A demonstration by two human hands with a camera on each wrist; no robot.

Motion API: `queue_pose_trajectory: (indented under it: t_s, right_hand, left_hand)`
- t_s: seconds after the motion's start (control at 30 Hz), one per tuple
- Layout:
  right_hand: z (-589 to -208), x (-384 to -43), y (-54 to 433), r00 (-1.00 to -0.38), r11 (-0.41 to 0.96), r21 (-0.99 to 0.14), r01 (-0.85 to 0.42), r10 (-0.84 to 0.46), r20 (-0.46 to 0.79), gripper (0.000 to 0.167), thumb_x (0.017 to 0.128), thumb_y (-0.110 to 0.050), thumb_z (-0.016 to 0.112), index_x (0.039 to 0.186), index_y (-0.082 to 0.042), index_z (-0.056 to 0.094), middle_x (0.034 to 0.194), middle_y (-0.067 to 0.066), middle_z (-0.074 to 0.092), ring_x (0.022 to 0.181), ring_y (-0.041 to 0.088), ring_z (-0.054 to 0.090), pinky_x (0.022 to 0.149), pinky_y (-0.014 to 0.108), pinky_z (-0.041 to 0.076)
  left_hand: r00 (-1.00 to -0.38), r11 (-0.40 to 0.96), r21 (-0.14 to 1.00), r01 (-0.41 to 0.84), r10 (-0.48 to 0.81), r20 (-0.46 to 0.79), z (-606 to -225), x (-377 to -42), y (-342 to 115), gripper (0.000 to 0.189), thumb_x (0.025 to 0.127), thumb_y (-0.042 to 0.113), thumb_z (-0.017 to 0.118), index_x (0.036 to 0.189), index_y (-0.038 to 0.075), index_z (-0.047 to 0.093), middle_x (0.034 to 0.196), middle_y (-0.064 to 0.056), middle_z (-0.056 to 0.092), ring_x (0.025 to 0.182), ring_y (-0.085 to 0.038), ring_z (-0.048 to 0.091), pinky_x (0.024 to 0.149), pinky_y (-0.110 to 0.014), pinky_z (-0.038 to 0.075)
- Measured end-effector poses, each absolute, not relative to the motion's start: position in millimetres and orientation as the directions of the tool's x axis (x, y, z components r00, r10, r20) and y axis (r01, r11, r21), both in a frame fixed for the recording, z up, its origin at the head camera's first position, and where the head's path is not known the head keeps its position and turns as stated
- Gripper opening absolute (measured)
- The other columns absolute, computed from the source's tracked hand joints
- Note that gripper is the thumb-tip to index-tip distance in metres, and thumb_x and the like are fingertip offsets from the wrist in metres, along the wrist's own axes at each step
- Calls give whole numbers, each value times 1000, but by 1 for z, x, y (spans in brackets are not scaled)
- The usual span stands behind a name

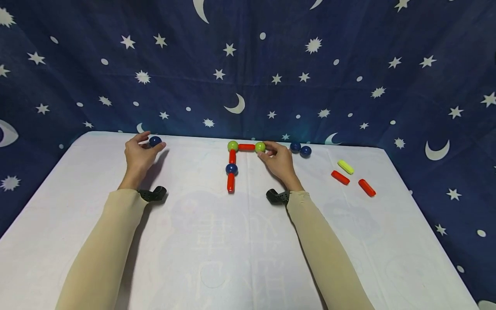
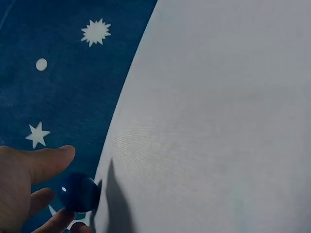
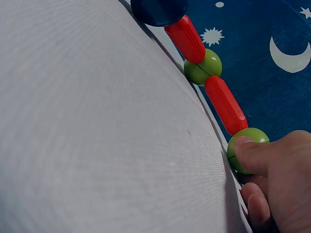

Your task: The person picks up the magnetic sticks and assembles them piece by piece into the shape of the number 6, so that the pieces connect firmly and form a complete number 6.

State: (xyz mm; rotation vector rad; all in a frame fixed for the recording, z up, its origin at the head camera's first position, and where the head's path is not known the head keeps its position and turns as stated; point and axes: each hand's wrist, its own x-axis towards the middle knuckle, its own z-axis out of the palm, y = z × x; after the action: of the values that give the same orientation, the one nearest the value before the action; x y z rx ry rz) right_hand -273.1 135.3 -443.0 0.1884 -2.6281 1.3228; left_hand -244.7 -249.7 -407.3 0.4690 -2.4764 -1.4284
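Near the table's back left, my left hand (image 1: 138,160) is around a dark blue ball (image 1: 155,141). In the left wrist view, a gap shows between the thumb (image 2: 60,156) and this ball (image 2: 79,192), while a fingertip touches or nearly touches its lower side. My right hand (image 1: 282,165) pinches a green ball (image 1: 260,147) at the right end of a joined shape. From that ball a red rod (image 1: 246,147) runs left to another green ball (image 1: 232,146). A second red rod (image 1: 232,156), a blue ball (image 1: 231,169) and a third red rod (image 1: 230,183) lead toward me.
Two blue balls (image 1: 300,150) lie just right of my right hand. Farther right are a yellow-green rod (image 1: 345,167) and two loose red rods, one nearer (image 1: 367,188). A dark starry cloth (image 1: 248,69) stands behind the white table (image 1: 217,249). Black straps circle both wrists.
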Motion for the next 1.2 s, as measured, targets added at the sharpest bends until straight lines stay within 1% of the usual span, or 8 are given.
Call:
queue_pose_trajectory:
  t_s: [0.17,0.3,0.53,0.73,0.9,0.97,1.1,1.2]
  right_hand:
    - [-443,-273,135,-971,594,-778,-204,-26,236,42,92,-18,76,132,-6,67,114,9,73,88,20,59,80,33,39]
    - [-443,-273,136,-974,596,-780,-194,-23,225,43,93,-18,76,133,-7,67,115,8,72,88,20,59,79,33,41]
    - [-444,-272,136,-974,595,-780,-192,-21,224,44,92,-18,77,133,-7,67,115,8,73,89,20,59,86,37,36]
    - [-444,-274,136,-972,599,-775,-201,-26,232,43,92,-18,77,133,-7,67,115,8,73,88,20,59,86,37,37]
    - [-444,-273,136,-973,598,-776,-201,-28,230,44,92,-18,77,133,-6,66,116,9,73,89,20,60,88,39,36]
    - [-444,-273,136,-972,600,-773,-204,-30,233,44,92,-18,77,133,-6,67,115,9,73,88,20,61,91,40,33]
    - [-444,-273,136,-970,597,-774,-211,-29,243,43,92,-18,77,132,-6,67,115,10,73,88,21,61,89,39,35]
    - [-444,-273,136,-970,600,-772,-209,-24,243,43,92,-17,77,132,-6,67,116,10,73,88,21,60,84,36,38]
  left_hand:
    - [-918,458,872,-174,-395,24,-409,-250,-250,66,95,20,70,154,8,43,152,-18,45,131,-32,51,104,-37,46]
    - [-918,450,874,-182,-397,14,-412,-253,-250,63,96,17,69,153,8,45,150,-17,48,127,-29,51,104,-34,45]
    - [-913,464,865,-189,-407,19,-415,-255,-249,59,97,15,68,151,5,47,141,-22,54,121,-29,48,107,-38,42]
    - [-906,487,854,-182,-421,47,-416,-255,-247,52,99,14,65,148,5,52,136,-23,56,119,-31,50,105,-40,42]
    - [-904,483,859,-172,-423,57,-417,-254,-245,51,99,13,66,148,5,52,139,-22,56,123,-32,52,108,-41,42]
    - [-906,480,862,-163,-419,62,-417,-253,-244,52,98,13,66,147,5,52,140,-22,56,124,-32,54,108,-42,43]
    - [-915,491,862,-126,-392,90,-414,-250,-241,51,97,13,68,146,5,54,139,-21,57,123,-33,57,107,-41,45]
    - [-926,490,868,-73,-357,123,-410,-247,-236,49,96,12,70,143,3,57,136,-21,58,120,-32,58,103,-38,47]
